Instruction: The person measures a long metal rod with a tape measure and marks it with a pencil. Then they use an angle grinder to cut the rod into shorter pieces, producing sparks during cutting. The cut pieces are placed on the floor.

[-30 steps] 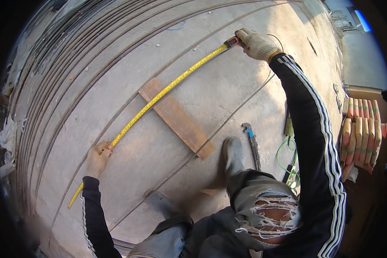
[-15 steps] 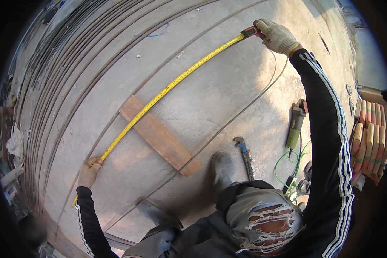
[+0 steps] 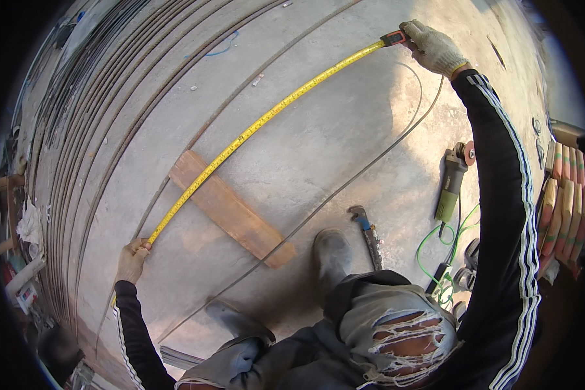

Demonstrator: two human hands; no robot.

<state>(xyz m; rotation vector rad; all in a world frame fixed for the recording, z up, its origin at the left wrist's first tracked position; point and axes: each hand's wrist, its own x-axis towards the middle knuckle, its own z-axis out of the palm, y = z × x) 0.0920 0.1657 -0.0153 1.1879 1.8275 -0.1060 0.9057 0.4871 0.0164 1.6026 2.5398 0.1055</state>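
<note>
A yellow tape measure blade (image 3: 260, 122) stretches in a curve between my gloved hands. My right hand (image 3: 432, 49) grips the orange and black tape measure case (image 3: 393, 38) at the upper right. At the lower left, my left hand (image 3: 132, 261) pinches the blade, and a bit of yellow shows behind it near the sleeve. Beneath the blade lies a brown wooden plank (image 3: 234, 211) on the concrete. A long steel bar (image 3: 240, 88) runs beside the tape, passing close to the left hand and the plank's far end.
Several steel rods (image 3: 120, 123) lie along the left. A thin rod (image 3: 338, 188) crosses the plank's near end. An adjustable wrench (image 3: 368, 237) lies by my boot (image 3: 332, 257). To the right are an angle grinder (image 3: 451, 185), a green cable (image 3: 424, 260) and stacked bundles (image 3: 562, 208).
My right hand has moved slightly right and up with the case, drawing the tape along. The left hand stays near the same spot, still pinching the blade.
</note>
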